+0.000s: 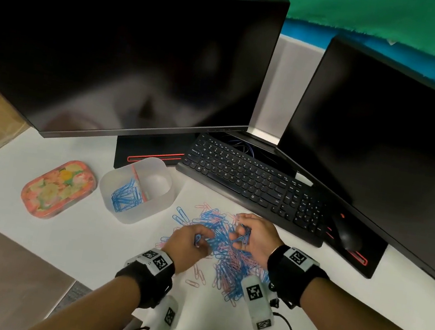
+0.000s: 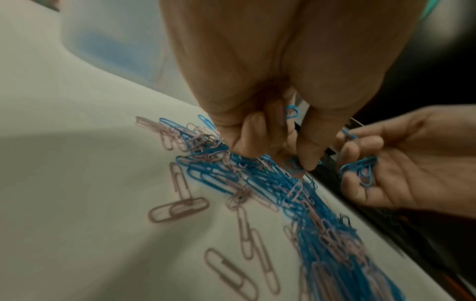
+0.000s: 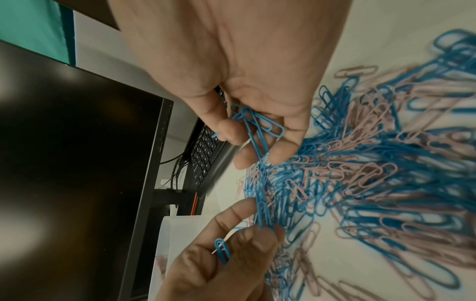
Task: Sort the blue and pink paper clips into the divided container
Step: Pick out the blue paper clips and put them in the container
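We see both forearms reaching in from the near edge of the white desk (image 1: 65, 229), wrists wrapped in black straps carrying square black-and-white coded tags. The left hand (image 1: 189, 241) hovers knuckles up over the near-left side of the mixed pile of blue and pink paper clips (image 1: 226, 248), its fingers (image 2: 307, 150) curled down, pinching blue clips (image 3: 222, 249) against the thumb. The right hand (image 1: 252, 236) is turned palm inward over the far-right side of the pile, fingers (image 3: 233, 132) curled around a small bunch of blue clips (image 3: 260, 124) held in the palm.

The translucent divided container (image 1: 132, 215) stands on the desk to the left of the pile, just beyond the left hand. Blue clips lie in its left compartment; its right compartment appears to hold none.

For writing, we can make out only white key legends on the black keyboard (image 1: 253, 181), too small to read; no brand is legible on either dark monitor (image 1: 119, 59).
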Demonstrator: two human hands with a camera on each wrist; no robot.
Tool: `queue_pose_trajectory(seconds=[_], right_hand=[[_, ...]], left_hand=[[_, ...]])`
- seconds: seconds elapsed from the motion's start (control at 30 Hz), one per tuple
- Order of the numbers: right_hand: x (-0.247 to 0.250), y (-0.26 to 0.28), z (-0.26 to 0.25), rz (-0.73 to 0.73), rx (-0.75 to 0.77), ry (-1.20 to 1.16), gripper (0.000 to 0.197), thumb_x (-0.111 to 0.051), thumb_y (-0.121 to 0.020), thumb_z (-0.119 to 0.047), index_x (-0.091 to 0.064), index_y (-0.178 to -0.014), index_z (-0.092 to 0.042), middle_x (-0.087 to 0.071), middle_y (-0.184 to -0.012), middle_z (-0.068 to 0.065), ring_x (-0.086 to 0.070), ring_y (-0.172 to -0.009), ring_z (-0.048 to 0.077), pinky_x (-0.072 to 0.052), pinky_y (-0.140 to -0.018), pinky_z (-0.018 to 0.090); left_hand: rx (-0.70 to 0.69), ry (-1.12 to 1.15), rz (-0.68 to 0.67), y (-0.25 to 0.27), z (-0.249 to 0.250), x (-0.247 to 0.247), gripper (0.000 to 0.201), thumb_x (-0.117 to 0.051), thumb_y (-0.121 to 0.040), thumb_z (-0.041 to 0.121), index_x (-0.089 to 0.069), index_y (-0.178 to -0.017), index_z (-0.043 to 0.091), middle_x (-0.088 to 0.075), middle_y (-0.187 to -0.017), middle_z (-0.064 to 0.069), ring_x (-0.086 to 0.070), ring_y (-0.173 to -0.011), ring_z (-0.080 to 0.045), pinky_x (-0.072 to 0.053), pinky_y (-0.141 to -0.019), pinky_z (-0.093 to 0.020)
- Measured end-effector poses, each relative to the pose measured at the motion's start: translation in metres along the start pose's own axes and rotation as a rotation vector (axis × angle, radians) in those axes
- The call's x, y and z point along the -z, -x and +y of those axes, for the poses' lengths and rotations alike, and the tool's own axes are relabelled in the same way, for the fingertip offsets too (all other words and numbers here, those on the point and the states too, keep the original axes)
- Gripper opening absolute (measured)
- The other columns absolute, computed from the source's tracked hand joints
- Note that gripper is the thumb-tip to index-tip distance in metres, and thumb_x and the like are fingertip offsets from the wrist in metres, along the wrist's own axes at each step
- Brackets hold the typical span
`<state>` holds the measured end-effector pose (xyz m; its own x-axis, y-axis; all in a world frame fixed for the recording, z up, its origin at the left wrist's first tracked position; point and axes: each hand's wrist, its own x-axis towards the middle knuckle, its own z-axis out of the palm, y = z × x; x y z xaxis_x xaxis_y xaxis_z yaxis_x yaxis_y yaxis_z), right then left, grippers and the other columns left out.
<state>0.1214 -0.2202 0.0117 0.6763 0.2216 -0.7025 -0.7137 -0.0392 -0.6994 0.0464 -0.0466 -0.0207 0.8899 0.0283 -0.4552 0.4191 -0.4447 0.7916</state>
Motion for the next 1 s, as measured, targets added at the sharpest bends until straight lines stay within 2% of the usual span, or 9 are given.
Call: queue_pose_trajectory(seconds=[0.07,0.13,0.23,0.4,0.5,0.63,0.7,0.83,1.0], right_hand=[[-0.003,-0.002,-0.001,-0.011,-0.049,-0.028,0.004,-0.049,-0.096,-0.015,-0.053,-0.095,-0.014,-0.045,-0.058,0.0,-0.056,-0.057,0.021,-0.046,-0.066,0.033],[-0.007,-0.005,0.0,-0.013,-0.104,-0.055,0.003,-0.05,-0.095,-0.016,-0.052,-0.094,-0.014,-0.043,-0.058,0.0,-0.05,-0.052,0.02,-0.047,-0.064,0.035],[-0.019,-0.005,-0.003,-0.011,-0.173,-0.018,0.007,-0.05,-0.094,-0.014,-0.05,-0.088,-0.01,-0.04,-0.056,0.002,-0.039,-0.047,0.018,-0.044,-0.055,0.031],[-0.058,-0.001,-0.022,-0.113,-0.149,0.169,0.006,-0.055,-0.091,-0.009,-0.054,-0.085,-0.008,-0.041,-0.057,0.004,-0.032,-0.043,0.015,-0.03,-0.044,0.021],[-0.094,-0.002,-0.033,-0.211,-0.084,0.299,0.004,-0.054,-0.091,-0.008,-0.058,-0.092,-0.007,-0.044,-0.061,0.004,-0.033,-0.044,0.014,-0.028,-0.04,0.018],[-0.141,-0.004,-0.046,-0.28,-0.045,0.426,0.011,-0.051,-0.09,-0.004,-0.062,-0.092,-0.006,-0.048,-0.066,0.006,-0.036,-0.049,0.015,-0.028,-0.04,0.017],[-0.163,-0.004,-0.053,-0.286,-0.032,0.491,0.015,-0.049,-0.09,-0.002,-0.063,-0.089,-0.008,-0.051,-0.069,0.007,-0.038,-0.05,0.015,-0.031,-0.042,0.018],[-0.195,-0.005,-0.062,-0.294,0.002,0.613,0.021,-0.048,-0.086,0.005,-0.062,-0.093,-0.008,-0.055,-0.081,0.014,-0.042,-0.051,0.015,-0.036,-0.045,0.021],[-0.225,-0.012,-0.073,-0.277,0.067,0.779,0.029,-0.043,-0.091,0.004,-0.058,-0.114,-0.002,-0.055,-0.073,0.009,-0.051,-0.054,0.017,-0.045,-0.052,0.028]], left_hand=[[0.043,0.134,-0.031,0.001,0.005,0.006,0.021,-0.068,-0.083,0.007,-0.067,-0.101,0.019,-0.064,-0.076,0.003,-0.057,-0.063,-0.006,-0.048,-0.07,-0.021],[0.046,0.227,-0.041,0.005,0.011,0.012,0.019,-0.066,-0.085,0.002,-0.069,-0.103,0.01,-0.067,-0.074,0.001,-0.056,-0.055,0.002,-0.046,-0.061,-0.012],[0.093,0.347,-0.021,0.014,0.017,0.024,0.018,-0.058,-0.09,0.001,-0.07,-0.094,0.014,-0.069,-0.073,0.0,-0.049,-0.049,-0.003,-0.037,-0.047,-0.012],[0.126,0.397,0.083,0.032,0.022,0.065,0.019,-0.053,-0.091,0.002,-0.069,-0.092,0.01,-0.061,-0.059,0.007,-0.04,-0.042,-0.005,-0.033,-0.046,-0.019],[0.075,0.176,0.232,0.038,0.018,0.106,0.021,-0.054,-0.091,0.006,-0.07,-0.085,0.018,-0.065,-0.068,0.003,-0.052,-0.053,-0.002,-0.039,-0.05,-0.014],[0.109,-0.216,0.431,0.03,0.008,0.164,0.016,-0.056,-0.089,0.015,-0.072,-0.089,0.017,-0.07,-0.086,-0.004,-0.063,-0.083,-0.021,-0.046,-0.074,-0.023],[0.145,-0.383,0.421,0.02,0.003,0.181,0.018,-0.055,-0.087,0.016,-0.072,-0.091,0.013,-0.072,-0.095,-0.01,-0.064,-0.091,-0.028,-0.05,-0.08,-0.03],[0.203,-0.638,0.218,0.005,0.0,0.185,0.026,-0.051,-0.083,0.015,-0.071,-0.1,0.011,-0.07,-0.107,-0.01,-0.064,-0.098,-0.028,-0.052,-0.083,-0.031],[0.21,-0.531,0.276,0.005,0.001,0.202,0.042,-0.054,-0.08,0.004,-0.06,-0.119,0.018,-0.066,-0.112,-0.002,-0.06,-0.105,-0.021,-0.048,-0.086,-0.027]])
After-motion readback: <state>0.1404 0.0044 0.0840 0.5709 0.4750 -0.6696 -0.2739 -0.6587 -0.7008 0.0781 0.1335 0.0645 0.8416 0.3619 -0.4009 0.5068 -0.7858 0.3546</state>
